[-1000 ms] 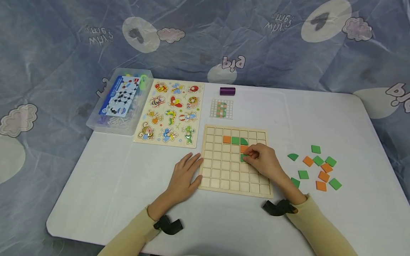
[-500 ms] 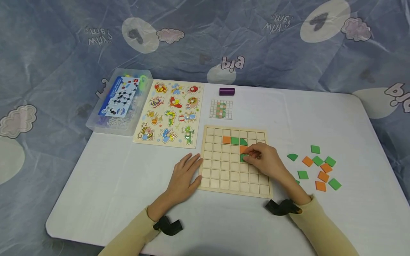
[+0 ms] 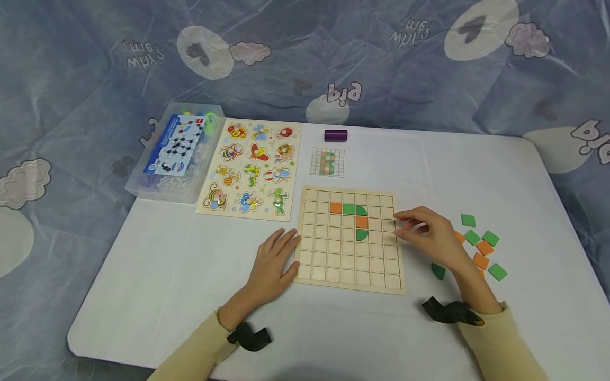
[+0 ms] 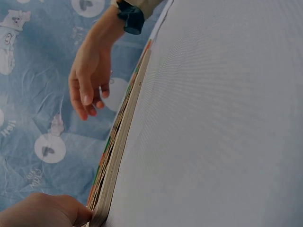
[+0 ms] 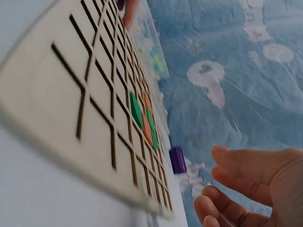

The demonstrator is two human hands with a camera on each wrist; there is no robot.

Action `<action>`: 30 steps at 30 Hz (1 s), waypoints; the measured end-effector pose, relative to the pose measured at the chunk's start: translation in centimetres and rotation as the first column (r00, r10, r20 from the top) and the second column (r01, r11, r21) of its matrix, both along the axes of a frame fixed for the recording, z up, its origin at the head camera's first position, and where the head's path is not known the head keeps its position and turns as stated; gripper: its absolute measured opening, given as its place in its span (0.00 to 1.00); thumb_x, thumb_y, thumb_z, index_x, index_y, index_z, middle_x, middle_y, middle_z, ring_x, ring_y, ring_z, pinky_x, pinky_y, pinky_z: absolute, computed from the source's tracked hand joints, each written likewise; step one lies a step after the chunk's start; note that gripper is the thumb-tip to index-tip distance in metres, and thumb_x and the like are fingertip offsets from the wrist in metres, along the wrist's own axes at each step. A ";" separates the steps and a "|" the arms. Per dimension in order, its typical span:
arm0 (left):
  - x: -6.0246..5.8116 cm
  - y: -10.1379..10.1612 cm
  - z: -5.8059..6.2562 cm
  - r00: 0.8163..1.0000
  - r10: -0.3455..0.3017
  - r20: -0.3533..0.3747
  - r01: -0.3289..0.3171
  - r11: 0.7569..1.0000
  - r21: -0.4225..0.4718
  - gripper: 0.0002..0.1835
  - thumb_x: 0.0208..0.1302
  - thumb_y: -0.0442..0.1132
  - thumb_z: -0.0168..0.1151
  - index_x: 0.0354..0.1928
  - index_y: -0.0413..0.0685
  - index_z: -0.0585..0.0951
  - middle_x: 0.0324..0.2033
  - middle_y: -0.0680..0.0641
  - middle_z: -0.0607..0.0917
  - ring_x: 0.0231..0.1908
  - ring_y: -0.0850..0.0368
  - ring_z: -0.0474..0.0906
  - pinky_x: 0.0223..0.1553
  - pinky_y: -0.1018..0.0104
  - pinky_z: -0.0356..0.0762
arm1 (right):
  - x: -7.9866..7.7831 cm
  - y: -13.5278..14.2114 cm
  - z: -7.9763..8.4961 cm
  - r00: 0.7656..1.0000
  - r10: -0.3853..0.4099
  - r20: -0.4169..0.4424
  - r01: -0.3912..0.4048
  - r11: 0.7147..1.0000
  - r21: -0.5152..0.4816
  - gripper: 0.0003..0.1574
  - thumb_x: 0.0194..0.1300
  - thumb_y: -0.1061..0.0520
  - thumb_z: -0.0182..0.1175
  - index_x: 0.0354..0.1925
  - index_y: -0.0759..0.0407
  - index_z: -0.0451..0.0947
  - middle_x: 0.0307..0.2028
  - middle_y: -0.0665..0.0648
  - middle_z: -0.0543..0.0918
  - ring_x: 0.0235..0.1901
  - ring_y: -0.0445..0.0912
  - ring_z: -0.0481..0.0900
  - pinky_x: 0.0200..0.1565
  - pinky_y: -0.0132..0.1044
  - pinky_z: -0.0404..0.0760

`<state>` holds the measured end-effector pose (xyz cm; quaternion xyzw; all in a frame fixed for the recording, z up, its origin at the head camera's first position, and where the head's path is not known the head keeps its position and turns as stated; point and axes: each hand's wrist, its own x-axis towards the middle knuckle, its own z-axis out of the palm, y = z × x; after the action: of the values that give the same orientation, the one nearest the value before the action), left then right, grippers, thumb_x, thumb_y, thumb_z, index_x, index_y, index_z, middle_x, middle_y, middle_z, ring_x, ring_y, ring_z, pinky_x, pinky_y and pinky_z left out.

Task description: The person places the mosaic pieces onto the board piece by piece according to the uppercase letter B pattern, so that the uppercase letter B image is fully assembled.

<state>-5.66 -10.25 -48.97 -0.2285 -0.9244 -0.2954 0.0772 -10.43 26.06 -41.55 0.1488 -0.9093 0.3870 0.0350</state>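
A wooden grid board lies in front of the person. Set in its cells are two orange squares, a green square, and two green quarter-round tiles, the lower one below an orange square. The left hand rests flat at the board's left edge, fingers straight and touching it. Over the right edge hovers the right hand, its fingers loosely bent and apart, with nothing between them in the right wrist view. Loose green and orange tiles lie beyond it, some hidden under the hand and wrist.
Behind the board are a small pattern card and a purple cylinder. To the left lie an insect puzzle board and a clear plastic box with a blue label. All stand on a white table.
The right hand has let go of the lower green quarter-round tile and moved right, off the cells to the board's edge. The left hand has stayed in place.
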 end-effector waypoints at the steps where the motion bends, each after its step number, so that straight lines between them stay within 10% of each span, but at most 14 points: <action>1: 0.0 0.0 0.0 1.000 0.000 0.000 0.000 1.000 -0.001 0.28 0.64 0.41 0.57 0.66 0.44 0.72 0.69 0.44 0.70 0.71 0.43 0.58 0.63 0.41 0.61 | 0.1 0.7 0.1 1.000 -0.024 0.007 0.024 1.000 0.002 0.21 0.57 0.62 0.70 0.50 0.61 0.82 0.40 0.58 0.82 0.35 0.32 0.75 0.37 0.20 0.74; 17: 0.0 0.1 0.1 1.000 -0.003 0.011 0.003 1.000 0.007 0.27 0.65 0.41 0.56 0.66 0.43 0.72 0.69 0.44 0.70 0.71 0.43 0.59 0.64 0.41 0.60 | -0.5 10.8 1.2 0.909 -0.410 0.082 0.409 0.912 0.032 0.35 0.61 0.55 0.68 0.65 0.58 0.72 0.46 0.25 0.66 0.41 0.24 0.69 0.39 0.11 0.65; 30: 0.0 0.1 0.0 1.000 -0.004 0.008 0.004 1.000 0.010 0.28 0.65 0.41 0.57 0.66 0.44 0.72 0.69 0.44 0.70 0.71 0.43 0.58 0.63 0.41 0.61 | -0.9 14.4 -1.8 0.885 -0.351 0.305 0.324 0.936 0.138 0.48 0.65 0.46 0.64 0.74 0.60 0.56 0.63 0.71 0.64 0.45 0.32 0.63 0.36 0.16 0.65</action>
<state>-5.66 -10.14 -49.00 -0.2288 -0.9228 -0.3009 0.0741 -11.37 40.42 -43.38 -0.0762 -0.9298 0.3559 -0.0546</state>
